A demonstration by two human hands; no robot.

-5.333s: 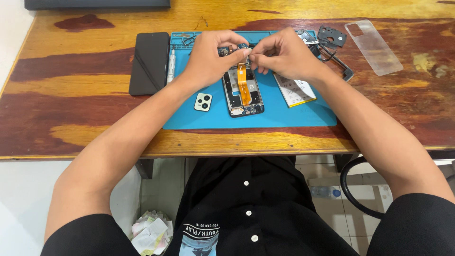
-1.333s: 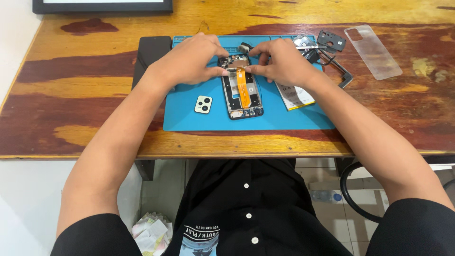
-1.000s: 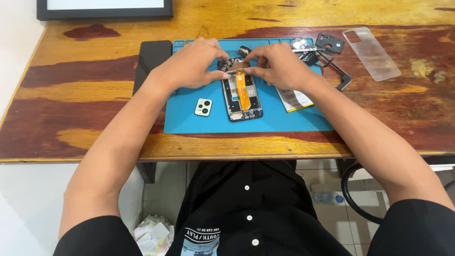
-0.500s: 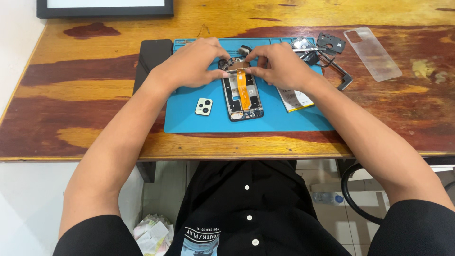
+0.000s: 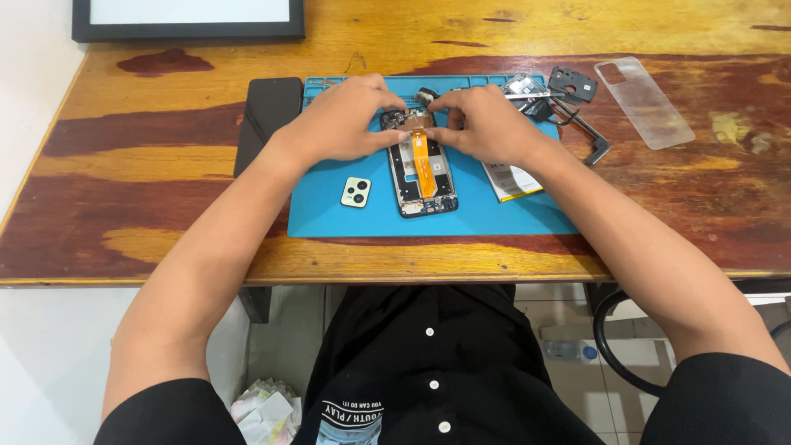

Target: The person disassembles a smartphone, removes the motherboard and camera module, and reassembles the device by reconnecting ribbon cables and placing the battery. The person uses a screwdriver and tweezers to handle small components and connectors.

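An opened phone frame (image 5: 424, 177) with an orange flex cable down its middle lies on a blue work mat (image 5: 329, 218). Both hands meet at the frame's top end. My left hand (image 5: 346, 124) grips the top left corner with its fingertips. My right hand (image 5: 486, 124) pinches the top right, fingers pressed on the small circuit board there. The board itself is mostly hidden under my fingers. A small pale camera cover (image 5: 356, 192) lies on the mat left of the frame.
A black phone panel (image 5: 264, 115) rests at the mat's left edge. A clear phone case (image 5: 644, 101), dark metal brackets (image 5: 577, 91) and a battery (image 5: 511, 180) lie to the right. A framed board (image 5: 189, 18) stands at the table's far edge.
Since five seconds ago both hands have stayed at the phone's top end; the view shifted slightly. Over the last second nothing has visibly moved.
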